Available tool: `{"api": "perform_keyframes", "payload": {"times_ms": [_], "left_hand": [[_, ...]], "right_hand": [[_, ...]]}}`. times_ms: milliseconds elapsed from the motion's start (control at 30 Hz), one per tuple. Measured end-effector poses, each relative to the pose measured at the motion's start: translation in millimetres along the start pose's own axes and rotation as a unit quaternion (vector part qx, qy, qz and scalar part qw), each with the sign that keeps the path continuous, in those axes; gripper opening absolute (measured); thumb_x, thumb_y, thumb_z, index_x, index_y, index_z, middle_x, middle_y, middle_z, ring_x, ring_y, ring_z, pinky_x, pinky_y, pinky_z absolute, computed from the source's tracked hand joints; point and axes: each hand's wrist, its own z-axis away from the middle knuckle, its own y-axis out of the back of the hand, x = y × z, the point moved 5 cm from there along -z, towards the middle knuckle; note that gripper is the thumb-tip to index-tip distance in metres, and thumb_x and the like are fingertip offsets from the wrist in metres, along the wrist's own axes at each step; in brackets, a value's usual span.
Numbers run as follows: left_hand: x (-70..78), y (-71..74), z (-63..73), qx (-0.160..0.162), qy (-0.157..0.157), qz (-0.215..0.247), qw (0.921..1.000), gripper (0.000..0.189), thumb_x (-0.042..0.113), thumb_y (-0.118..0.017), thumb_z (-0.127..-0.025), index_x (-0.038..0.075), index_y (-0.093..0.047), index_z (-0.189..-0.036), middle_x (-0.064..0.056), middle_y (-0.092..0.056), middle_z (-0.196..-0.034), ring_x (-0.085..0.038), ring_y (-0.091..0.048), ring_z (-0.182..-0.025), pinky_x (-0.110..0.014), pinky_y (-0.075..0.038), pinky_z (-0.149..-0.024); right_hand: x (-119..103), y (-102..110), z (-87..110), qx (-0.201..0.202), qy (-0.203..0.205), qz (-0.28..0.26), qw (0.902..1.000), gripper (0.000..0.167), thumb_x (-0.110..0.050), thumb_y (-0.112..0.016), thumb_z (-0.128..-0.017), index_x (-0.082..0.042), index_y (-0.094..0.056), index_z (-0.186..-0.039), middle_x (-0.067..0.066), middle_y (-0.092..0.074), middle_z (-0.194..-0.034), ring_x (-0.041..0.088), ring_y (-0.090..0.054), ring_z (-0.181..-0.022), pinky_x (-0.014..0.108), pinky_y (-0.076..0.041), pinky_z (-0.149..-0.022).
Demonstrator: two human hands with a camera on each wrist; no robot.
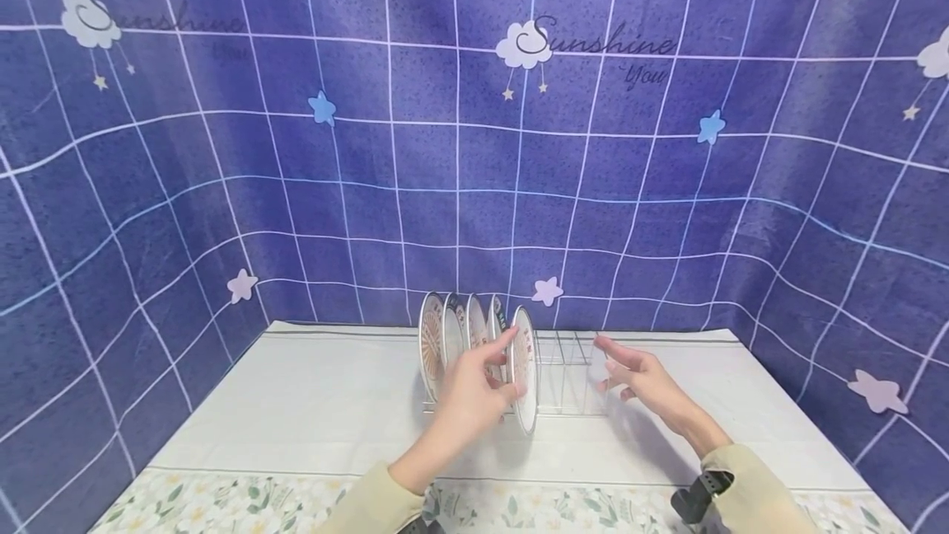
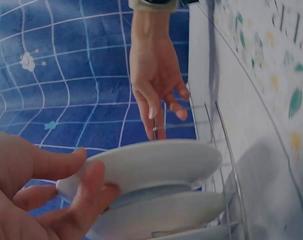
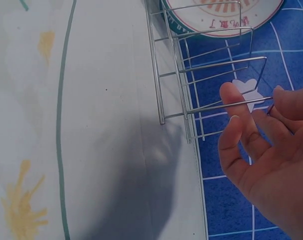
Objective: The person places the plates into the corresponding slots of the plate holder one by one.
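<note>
My left hand [image 1: 469, 392] pinches the rim of a white plate [image 1: 526, 412], the rightmost in a row of upright plates. The left wrist view shows this plate [image 2: 156, 160] from its pale underside, with thumb and fingers of the left hand [image 2: 46, 195] at its edge. Several more patterned plates [image 1: 432, 344] stand to its left in the wire dish rack [image 1: 571, 414]. At the rack's right end, my right hand [image 1: 647, 379] holds the end wire. In the right wrist view that hand [image 3: 276, 155] has its thumb and fingers about the tip of a wire loop [image 3: 231, 104].
The rack stands on a white tabletop [image 1: 319, 402] with a floral strip [image 1: 245, 505] along the front. Behind and at both sides hangs a blue gridded cloth [image 1: 415, 155] with stars and clouds. The rack's slots right of the held plate show bare wires.
</note>
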Motion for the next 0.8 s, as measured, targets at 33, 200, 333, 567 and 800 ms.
{"api": "perform_keyframes", "payload": {"times_ms": [33,200,333,567,800], "left_hand": [[0.8,-0.1,-0.3,0.001,0.004,-0.005,1.0,0.084,0.0,-0.086,-0.082,0.028,-0.056,-0.155,-0.021,-0.07,-0.127,-0.013,-0.063,-0.051,-0.028,-0.054,-0.043],[4.1,-1.4,-2.6,0.004,0.005,-0.022,0.9997,0.08,0.001,-0.084,-0.084,0.026,-0.054,-0.155,-0.026,-0.067,-0.132,-0.011,-0.058,-0.039,-0.027,-0.048,-0.035],[4.4,-2.0,-4.9,0.009,0.001,-0.023,0.9997,0.078,-0.002,-0.082,-0.086,0.021,-0.054,-0.155,-0.029,-0.065,-0.133,-0.011,-0.059,-0.037,-0.028,-0.049,-0.035],[3.2,-5.0,-12.9,0.024,-0.017,-0.078,0.9965,0.077,0.003,-0.085,-0.083,0.016,-0.056,-0.153,-0.025,-0.069,-0.128,-0.003,-0.036,-0.034,-0.021,-0.038,-0.031],[4.0,-8.4,-18.9,0.038,-0.03,-0.138,0.9893,0.079,0.009,-0.089,-0.081,0.018,-0.056,-0.153,-0.015,-0.078,-0.095,-0.002,-0.029,-0.035,-0.019,-0.028,-0.03]], "right_hand": [[0,0,0.0,0.0,-0.001,0.002,1.0,0.057,-0.019,-0.052,-0.112,0.002,-0.034,-0.161,0.024,-0.03,-0.165,0.031,-0.074,-0.096,0.037,-0.058,-0.073],[1,0,-0.6,0.007,-0.013,-0.001,0.9999,0.055,-0.017,-0.052,-0.111,0.0,-0.036,-0.161,0.021,-0.031,-0.166,0.033,-0.073,-0.098,0.037,-0.058,-0.075],[2,0,-0.4,0.008,-0.019,-0.002,0.9998,0.055,-0.017,-0.052,-0.111,0.0,-0.036,-0.161,0.02,-0.031,-0.166,0.033,-0.073,-0.098,0.036,-0.058,-0.075],[2,1,-1.1,0.006,-0.018,-0.001,0.9998,0.056,-0.018,-0.052,-0.111,0.0,-0.035,-0.162,0.02,-0.03,-0.167,0.035,-0.072,-0.099,0.036,-0.058,-0.075],[1,1,-0.9,0.006,-0.019,0.001,0.9998,0.056,-0.017,-0.052,-0.111,-0.001,-0.035,-0.162,0.02,-0.03,-0.167,0.03,-0.073,-0.097,0.037,-0.058,-0.076]]}}
